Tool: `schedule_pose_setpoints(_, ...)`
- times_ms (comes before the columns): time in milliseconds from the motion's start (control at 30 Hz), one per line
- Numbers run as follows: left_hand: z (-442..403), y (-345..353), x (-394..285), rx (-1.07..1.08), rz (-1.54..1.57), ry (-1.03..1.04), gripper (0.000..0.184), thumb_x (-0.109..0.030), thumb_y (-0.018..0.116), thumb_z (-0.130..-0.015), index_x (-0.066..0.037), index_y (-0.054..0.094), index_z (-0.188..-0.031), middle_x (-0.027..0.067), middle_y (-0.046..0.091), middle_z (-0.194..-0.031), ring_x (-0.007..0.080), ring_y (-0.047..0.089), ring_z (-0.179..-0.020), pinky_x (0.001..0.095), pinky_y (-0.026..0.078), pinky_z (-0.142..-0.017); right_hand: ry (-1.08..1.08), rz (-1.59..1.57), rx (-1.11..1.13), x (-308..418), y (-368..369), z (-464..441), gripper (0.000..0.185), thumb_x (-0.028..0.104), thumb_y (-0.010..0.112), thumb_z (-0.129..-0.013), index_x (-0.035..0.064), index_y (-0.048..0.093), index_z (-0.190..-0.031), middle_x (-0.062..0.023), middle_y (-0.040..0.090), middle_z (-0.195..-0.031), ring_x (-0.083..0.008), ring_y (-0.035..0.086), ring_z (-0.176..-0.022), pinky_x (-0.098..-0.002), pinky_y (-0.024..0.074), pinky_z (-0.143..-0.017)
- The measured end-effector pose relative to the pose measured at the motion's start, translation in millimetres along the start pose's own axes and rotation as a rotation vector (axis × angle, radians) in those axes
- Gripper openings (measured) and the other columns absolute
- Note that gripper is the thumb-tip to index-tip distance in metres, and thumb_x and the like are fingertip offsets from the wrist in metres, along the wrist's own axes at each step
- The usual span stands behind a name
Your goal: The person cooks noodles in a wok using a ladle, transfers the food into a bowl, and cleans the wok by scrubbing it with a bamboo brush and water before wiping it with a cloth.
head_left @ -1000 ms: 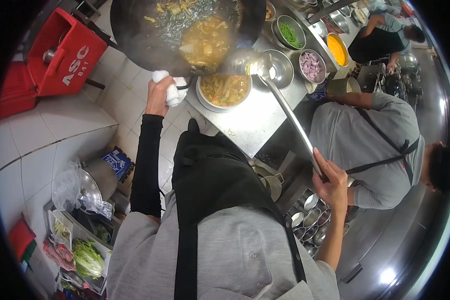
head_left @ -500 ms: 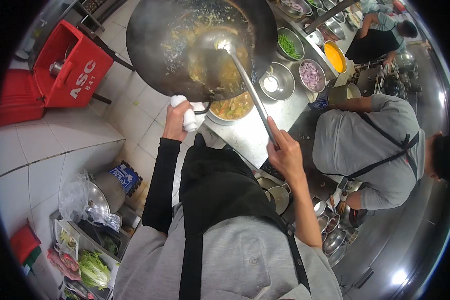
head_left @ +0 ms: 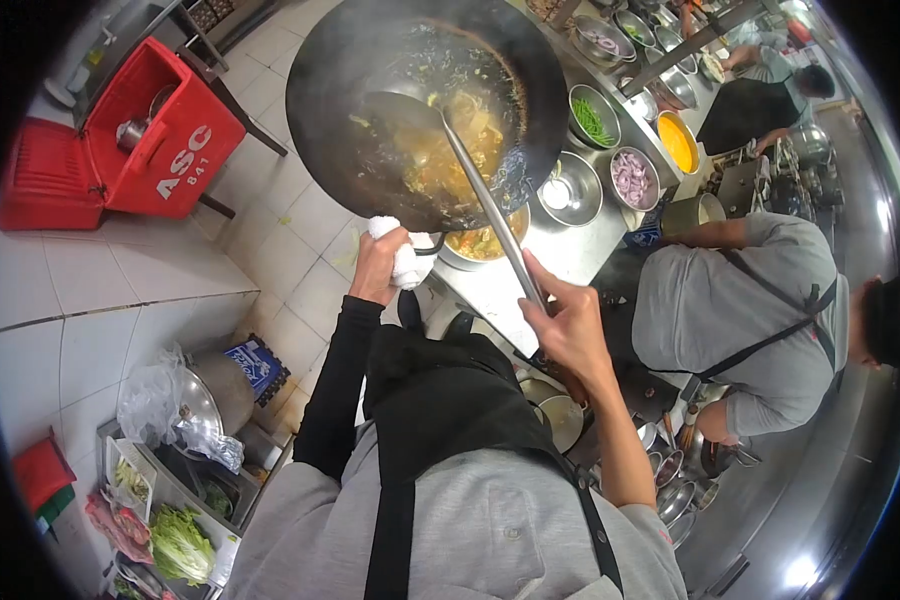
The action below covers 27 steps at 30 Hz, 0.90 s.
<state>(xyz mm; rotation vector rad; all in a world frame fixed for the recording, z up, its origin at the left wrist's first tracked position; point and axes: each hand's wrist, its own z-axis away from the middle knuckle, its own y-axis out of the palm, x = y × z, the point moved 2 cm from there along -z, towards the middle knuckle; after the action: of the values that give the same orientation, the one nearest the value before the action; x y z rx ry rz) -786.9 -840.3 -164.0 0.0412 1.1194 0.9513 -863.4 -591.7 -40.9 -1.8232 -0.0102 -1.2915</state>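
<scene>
My left hand (head_left: 376,266) is closed around a folded white towel (head_left: 412,266) at the near-side handle of a large dark wok (head_left: 322,130). Steam rises from the wok, which holds noodle-like yellowish food (head_left: 468,130) and shredded bits. A long metal ladle (head_left: 482,190) is gripped in my right hand (head_left: 570,328), its bowl end down inside the wok. Just below the wok's near rim stands a round metal bowl (head_left: 467,266) with more cooked food, partly hidden by the wok and the ladle handle.
On the steel counter (head_left: 560,245) are a metal bowl (head_left: 577,212), green beans (head_left: 592,118), chopped onion (head_left: 632,178) and an orange liquid (head_left: 676,143). A co-worker (head_left: 735,310) stands close at right. An open red cooler (head_left: 175,140) is at left.
The wok and my left hand have shifted slightly right and down in view. The ladle's bowl has turned, showing its dark side, and the wok's food has spread differently. My right hand moved slightly down.
</scene>
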Motion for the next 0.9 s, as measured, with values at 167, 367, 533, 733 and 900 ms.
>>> schedule_pose_setpoints(167,-1,-10,9,0.051,-0.011,0.034,0.009,-0.006,0.06,-0.083,-0.009,0.054,-0.077,0.0009,0.053,-0.07,0.0136,0.055,-0.056,0.0315,0.044,-0.05,-0.168,0.16,-0.127,-11,24,-56,0.076,-0.004,0.063,-0.08,0.0075,0.048,-0.154,-0.0248,0.062,-0.075,-0.0401,0.063,-0.064,-0.0449,0.0512,-0.064)
schedule_pose_setpoints(367,8,-15,1,0.022,-0.004,0.005,0.011,-0.007,0.059,-0.084,-0.008,0.054,-0.074,0.0001,0.052,-0.069,0.0121,0.053,-0.055,0.0313,0.041,-0.049,0.0,0.129,0.135,16,-1,19,0.073,-0.005,0.064,-0.081,0.0048,0.049,-0.152,-0.0228,0.062,-0.077,-0.0375,0.064,-0.065,-0.044,0.0513,-0.064)
schedule_pose_setpoints(533,46,-23,11,-0.064,0.087,0.022,0.012,-0.007,0.059,-0.084,-0.007,0.055,-0.073,-0.0006,0.052,-0.069,0.0112,0.053,-0.057,0.0308,0.04,-0.05,0.115,0.111,-0.061,32,-10,40,0.066,-0.006,0.066,-0.082,0.0024,0.056,-0.147,-0.0193,0.065,-0.08,-0.0249,0.062,-0.061,-0.0339,0.0502,-0.062)
schedule_pose_setpoints(733,126,-38,35,-0.193,0.098,0.076,0.01,-0.006,0.06,-0.084,-0.007,0.056,-0.074,0.0008,0.054,-0.071,0.0123,0.056,-0.06,0.0305,0.044,-0.055,0.301,-0.263,0.089,27,7,81,0.063,-0.004,0.065,-0.086,-0.0031,0.053,-0.148,-0.0059,0.064,-0.065,-0.0074,0.057,-0.049,-0.0275,0.0471,-0.047)
schedule_pose_setpoints(900,193,-54,65,-0.332,0.172,0.093,0.004,-0.005,0.061,-0.083,-0.005,0.058,-0.08,0.0016,0.056,-0.072,0.0138,0.058,-0.06,0.0313,0.046,-0.055,0.2,-0.42,0.36,24,18,132,0.063,-0.003,0.07,-0.085,0.002,0.057,-0.147,-0.0043,0.068,-0.074,-0.0042,0.054,-0.057,-0.0256,0.0466,-0.051)
